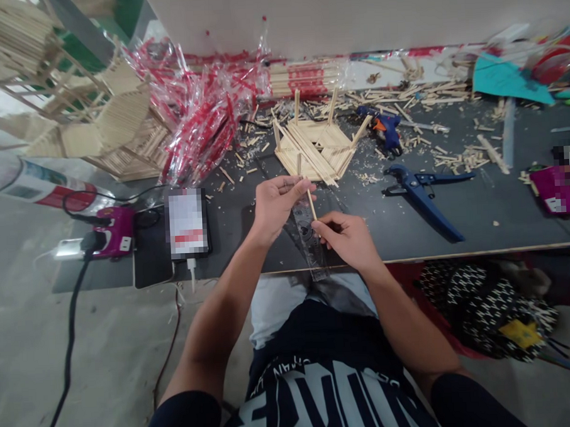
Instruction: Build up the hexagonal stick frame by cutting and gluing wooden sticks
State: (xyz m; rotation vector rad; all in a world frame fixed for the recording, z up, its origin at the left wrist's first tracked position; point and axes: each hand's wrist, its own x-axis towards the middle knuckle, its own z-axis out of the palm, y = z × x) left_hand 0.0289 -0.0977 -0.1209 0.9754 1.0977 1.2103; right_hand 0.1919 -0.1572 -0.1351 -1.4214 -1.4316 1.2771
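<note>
Holding a slender pale wooden stick [311,203] between both hands, the person works at the middle of the front edge of a dark grey flat-topped bench [503,229]. The left hand [281,204] pinches the far part of the stick between thumb and fingers; the right hand [345,236] grips its near end in the same manner. The stick points away from the front edge, slightly tilted to the left. A clear, narrow, straight plastic ruler [309,244] lies beneath the hands, its near end projecting past the front edge; contact between ruler and stick cannot be determined. Just behind the hands sits a pale hexagonal frame of wooden sticks [343,153], with short posts rising at its corners and loose sticks lying slantwise across it. To the right of the frame rests a blue and orange glue gun [389,130]; nearer the front edge lies a blue-handled hand cutter [429,204], its handles spread. Along the rear edge, a heap of clear and red plastic wrappers [205,110] occupies the left portion, and short wooden offcuts [466,158] are scattered toward the right. Near the front left corner lies a rectangular phone with a lit screen [188,224], a white cable at its near end.
</note>
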